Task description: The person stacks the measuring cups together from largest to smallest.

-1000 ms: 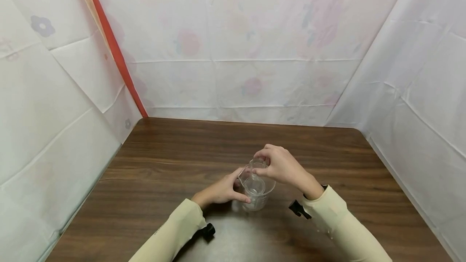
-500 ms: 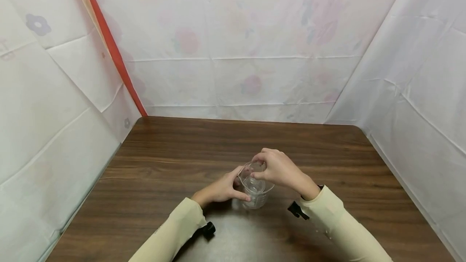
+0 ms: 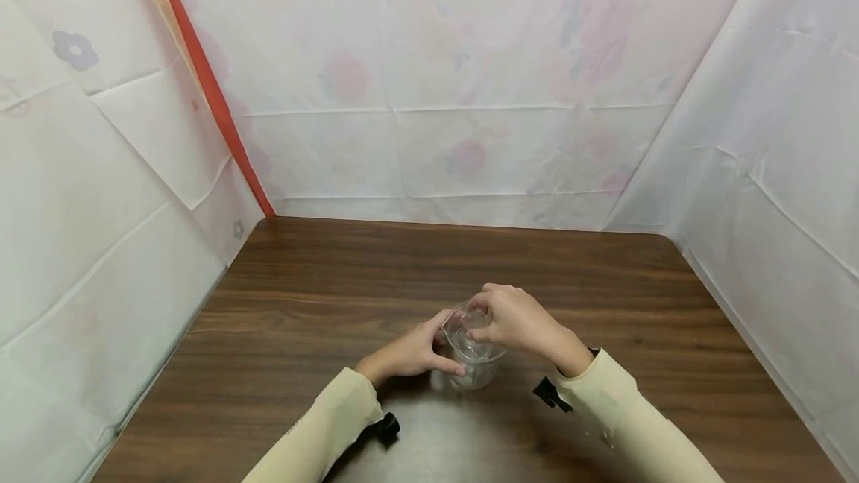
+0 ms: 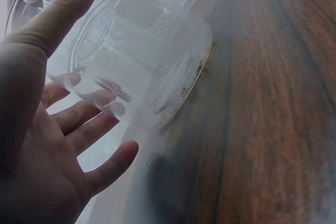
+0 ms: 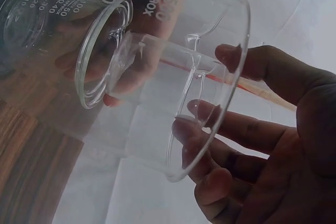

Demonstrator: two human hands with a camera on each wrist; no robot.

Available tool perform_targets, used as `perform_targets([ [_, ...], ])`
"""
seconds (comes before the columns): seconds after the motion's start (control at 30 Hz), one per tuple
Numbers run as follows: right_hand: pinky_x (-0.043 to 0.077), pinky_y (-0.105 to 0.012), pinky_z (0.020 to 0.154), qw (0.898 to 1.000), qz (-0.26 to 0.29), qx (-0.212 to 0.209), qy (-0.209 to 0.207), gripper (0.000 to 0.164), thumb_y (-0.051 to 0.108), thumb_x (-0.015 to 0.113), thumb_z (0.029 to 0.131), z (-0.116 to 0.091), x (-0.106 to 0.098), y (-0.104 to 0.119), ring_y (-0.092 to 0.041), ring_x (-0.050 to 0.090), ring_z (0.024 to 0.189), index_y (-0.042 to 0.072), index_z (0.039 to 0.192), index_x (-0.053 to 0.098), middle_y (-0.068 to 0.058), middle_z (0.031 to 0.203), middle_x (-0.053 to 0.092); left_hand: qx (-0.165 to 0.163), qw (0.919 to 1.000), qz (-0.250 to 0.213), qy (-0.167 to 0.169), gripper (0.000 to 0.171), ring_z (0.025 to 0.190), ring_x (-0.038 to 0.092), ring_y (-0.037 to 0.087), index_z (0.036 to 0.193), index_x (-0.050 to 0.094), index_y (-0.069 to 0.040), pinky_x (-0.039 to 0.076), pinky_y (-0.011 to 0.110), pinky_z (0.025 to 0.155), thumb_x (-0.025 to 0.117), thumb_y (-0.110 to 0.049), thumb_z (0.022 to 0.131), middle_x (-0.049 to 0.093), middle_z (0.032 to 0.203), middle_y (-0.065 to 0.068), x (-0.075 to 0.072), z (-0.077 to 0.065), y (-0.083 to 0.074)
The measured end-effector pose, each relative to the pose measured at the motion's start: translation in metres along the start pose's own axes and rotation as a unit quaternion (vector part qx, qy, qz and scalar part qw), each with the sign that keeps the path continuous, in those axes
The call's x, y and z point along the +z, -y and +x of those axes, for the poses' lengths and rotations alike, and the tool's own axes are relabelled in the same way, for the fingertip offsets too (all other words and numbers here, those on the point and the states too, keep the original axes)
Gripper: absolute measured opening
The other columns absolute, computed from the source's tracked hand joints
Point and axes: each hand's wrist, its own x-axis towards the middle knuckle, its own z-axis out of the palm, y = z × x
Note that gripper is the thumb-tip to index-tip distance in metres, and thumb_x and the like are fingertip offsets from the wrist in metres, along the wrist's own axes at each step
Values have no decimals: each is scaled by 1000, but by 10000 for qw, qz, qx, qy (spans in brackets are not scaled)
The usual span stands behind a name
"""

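Note:
A large clear beaker (image 3: pixel 475 377) with white volume markings stands on the wooden table. My left hand (image 3: pixel 411 351) grips its left side, thumb (image 4: pixel 65 11) on the near side and fingers on the far side. Inside it sits a smaller marked beaker, its round rim (image 5: pixel 84 77) plain in the right wrist view. My right hand (image 3: pixel 522 321) reaches in over the large beaker's mouth. Its fingertips pinch a third, smallest beaker (image 5: pixel 149 69) near its top. The smallest beaker's base is close to the middle one's rim; overlapping glass hides whether they touch.
The brown wooden table (image 3: pixel 322 267) spreads around the beakers. White patterned sheets (image 3: pixel 429 155) wall off its back and both sides, and a red strip (image 3: pixel 215 95) runs down the back left corner. Black straps (image 3: pixel 385 429) circle both wrists.
My right hand has moved down, lowering the smallest beaker deeper into the large one. The left hand has stayed on the large beaker in nearly the same place.

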Motion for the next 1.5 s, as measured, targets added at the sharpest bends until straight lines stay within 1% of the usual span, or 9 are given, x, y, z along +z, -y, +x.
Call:
perform_targets([
  [0.13,36,-21,54,9999,-148,-74,1,32,32,74,70,0,3,0,-7,43,60,16,96,69,5,83,58,-44,9999,137,-31,75,97,60,5,130,30,-39,47,25,84,74,-43,70,58,115,-7,0,-1,0],
  [0.33,37,-22,57,9994,-324,-149,28,33,31,75,69,2,7,0,-7,45,64,16,97,69,4,85,60,-129,9991,392,-104,77,99,58,8,132,28,-40,46,30,87,72,-48,69,50,127,-6,-2,-3,0],
  [0.47,42,-27,61,9986,-498,-158,-15,33,31,75,69,4,8,1,-10,51,69,15,97,69,3,86,60,-164,9990,401,-121,79,105,57,14,133,26,-40,45,34,90,72,-49,70,44,135,-8,-3,-3,-1],
  [0.57,45,-29,62,9981,-590,-163,-66,33,31,76,69,6,10,1,-13,55,73,15,97,69,2,86,61,-180,9990,392,-118,80,106,57,15,133,25,-41,45,35,91,72,-49,69,41,137,-10,-3,-3,0],
  [0.8,48,-32,63,9976,-667,-176,20,33,30,75,70,8,15,3,-17,59,79,17,100,69,0,91,63,-142,9992,345,-110,82,103,58,10,135,23,-41,46,32,89,72,-48,70,45,133,-8,-6,-2,1],
  [1.07,49,-31,63,9950,-967,-238,66,33,29,76,69,9,19,7,-17,58,78,19,100,70,0,88,62,-180,9995,251,-114,83,98,59,6,135,23,-41,45,29,87,73,-47,69,56,121,-5,-6,-3,2],
  [1.3,50,-31,63,9926,-1167,-329,58,35,27,75,69,11,23,8,-19,60,82,18,102,69,-1,91,65,-222,9994,231,-118,82,92,58,4,134,24,-42,45,27,85,74,-44,70,54,122,-7,-6,-1,4],
  [1.4,50,-31,63,9916,-1238,-361,75,36,26,75,68,12,25,9,-19,59,83,18,103,69,-1,93,65,-253,9996,128,-71,82,93,59,5,136,23,-39,46,28,86,74,-39,72,54,120,-8,-6,0,5],
  [1.5,51,-31,65,9907,-1305,-386,71,37,26,75,68,12,27,9,-19,60,85,18,103,69,-1,97,66,-258,9997,20,-22,82,94,60,5,138,24,-33,46,31,87,74,-34,73,56,118,-5,-5,0,4],
])
